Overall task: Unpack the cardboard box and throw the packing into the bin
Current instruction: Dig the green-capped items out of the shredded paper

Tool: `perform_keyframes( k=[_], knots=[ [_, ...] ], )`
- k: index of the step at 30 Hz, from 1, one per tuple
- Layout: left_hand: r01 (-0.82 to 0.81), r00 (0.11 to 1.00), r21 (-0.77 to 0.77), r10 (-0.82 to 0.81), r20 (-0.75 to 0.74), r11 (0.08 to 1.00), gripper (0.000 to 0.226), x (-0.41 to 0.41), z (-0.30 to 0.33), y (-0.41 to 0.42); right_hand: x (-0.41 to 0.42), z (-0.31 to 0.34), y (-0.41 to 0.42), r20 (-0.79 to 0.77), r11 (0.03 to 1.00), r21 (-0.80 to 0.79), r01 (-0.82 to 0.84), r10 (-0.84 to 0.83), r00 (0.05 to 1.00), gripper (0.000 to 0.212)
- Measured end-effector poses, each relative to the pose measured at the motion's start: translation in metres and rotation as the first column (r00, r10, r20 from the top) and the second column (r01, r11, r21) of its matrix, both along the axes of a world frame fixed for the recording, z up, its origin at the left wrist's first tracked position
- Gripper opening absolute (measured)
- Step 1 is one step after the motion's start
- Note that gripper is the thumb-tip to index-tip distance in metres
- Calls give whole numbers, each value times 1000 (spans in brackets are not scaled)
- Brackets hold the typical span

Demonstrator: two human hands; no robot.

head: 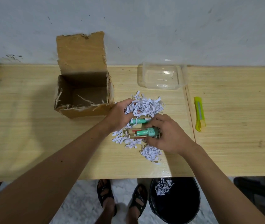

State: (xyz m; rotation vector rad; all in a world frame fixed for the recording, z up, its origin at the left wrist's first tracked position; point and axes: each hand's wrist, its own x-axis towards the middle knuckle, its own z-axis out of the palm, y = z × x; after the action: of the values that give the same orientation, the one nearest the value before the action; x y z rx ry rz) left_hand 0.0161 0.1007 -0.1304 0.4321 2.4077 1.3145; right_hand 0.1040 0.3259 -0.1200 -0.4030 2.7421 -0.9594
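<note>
One cardboard box (pixel 83 96), open, flap raised. One clear plastic container (pixel 161 76). One yellow utility knife (pixel 199 113). Two green bottles: one (pixel 137 121) farther from the viewer, one (pixel 148 132) nearer. One loose heap of shredded paper (pixel 146 105) on the worktop (pixel 31 126), with a second, smaller clump (pixel 163 185) in the one black bin (pixel 175 201). Two hands: left hand (pixel 120 116), right hand (pixel 167 135). Two sandalled feet (pixel 106 194) on the floor.
</note>
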Motion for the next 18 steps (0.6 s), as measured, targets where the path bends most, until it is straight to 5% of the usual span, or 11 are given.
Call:
perform_keyframes(
  k=[18],
  knots=[
    [-14, 1000, 42, 13, 24, 999, 43, -1, -6, 3, 4, 39, 17, -185, 975, -194, 106, -143, 972, 41]
  ],
)
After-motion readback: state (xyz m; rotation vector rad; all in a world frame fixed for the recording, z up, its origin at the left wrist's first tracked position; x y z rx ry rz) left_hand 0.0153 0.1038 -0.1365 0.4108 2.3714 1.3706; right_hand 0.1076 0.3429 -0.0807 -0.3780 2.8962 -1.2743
